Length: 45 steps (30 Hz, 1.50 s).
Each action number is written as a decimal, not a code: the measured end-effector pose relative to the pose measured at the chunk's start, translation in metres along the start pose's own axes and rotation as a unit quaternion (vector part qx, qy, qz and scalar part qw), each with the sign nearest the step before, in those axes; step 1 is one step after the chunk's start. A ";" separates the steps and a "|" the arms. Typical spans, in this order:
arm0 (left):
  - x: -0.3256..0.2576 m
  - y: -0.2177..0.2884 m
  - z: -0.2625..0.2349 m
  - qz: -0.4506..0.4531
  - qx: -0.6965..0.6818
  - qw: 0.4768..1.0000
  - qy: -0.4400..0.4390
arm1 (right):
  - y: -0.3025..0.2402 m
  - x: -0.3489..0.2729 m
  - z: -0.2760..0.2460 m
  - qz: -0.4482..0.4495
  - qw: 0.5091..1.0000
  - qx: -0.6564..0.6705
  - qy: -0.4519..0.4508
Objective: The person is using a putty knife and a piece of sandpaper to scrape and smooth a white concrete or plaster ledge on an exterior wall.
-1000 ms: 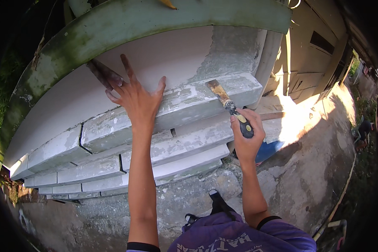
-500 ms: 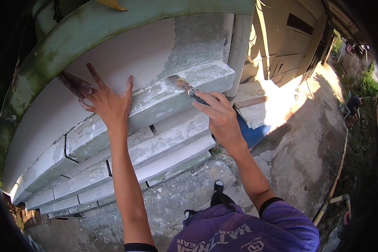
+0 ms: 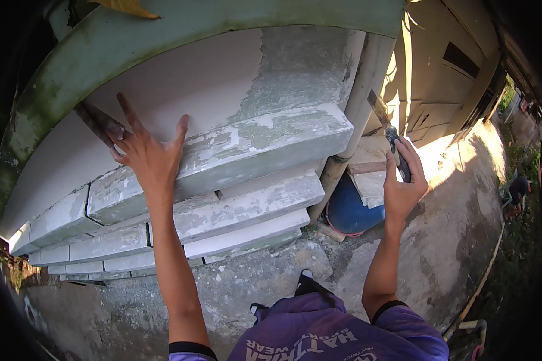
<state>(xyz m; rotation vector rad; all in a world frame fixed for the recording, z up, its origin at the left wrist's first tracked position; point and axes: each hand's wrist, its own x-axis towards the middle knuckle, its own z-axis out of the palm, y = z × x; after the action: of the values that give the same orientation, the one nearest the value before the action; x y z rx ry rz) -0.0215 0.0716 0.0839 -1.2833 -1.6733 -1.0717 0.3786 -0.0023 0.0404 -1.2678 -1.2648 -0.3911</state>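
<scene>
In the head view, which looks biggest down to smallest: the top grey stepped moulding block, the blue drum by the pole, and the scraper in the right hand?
1. Top grey stepped moulding block, clearly largest.
2. Blue round drum, partly hidden, so its full size is unsure.
3. Metal-bladed scraper with dark handle, held in the right hand, smallest.

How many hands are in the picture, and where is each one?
2. The left hand is spread flat against the stepped wall moulding. The right hand is raised clear of the wall, holding a putty knife upright.
</scene>
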 end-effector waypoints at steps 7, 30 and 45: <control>-0.003 -0.011 0.010 -0.037 0.022 0.997 -0.070 | -0.044 0.021 0.031 -0.002 0.986 0.165 -0.004; -0.001 -0.003 0.017 0.006 0.033 0.996 -0.087 | -0.097 0.035 0.137 -0.148 0.981 0.128 0.001; 0.004 -0.004 0.011 -0.016 -0.043 0.990 -0.135 | -0.136 0.011 0.151 -0.044 0.988 0.145 0.036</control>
<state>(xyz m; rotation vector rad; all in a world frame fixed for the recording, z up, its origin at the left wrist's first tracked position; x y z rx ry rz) -0.0276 0.0830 0.0829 -1.5175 -1.8693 -1.0341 0.1995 0.0850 0.0851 -0.9462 -1.2683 -0.2995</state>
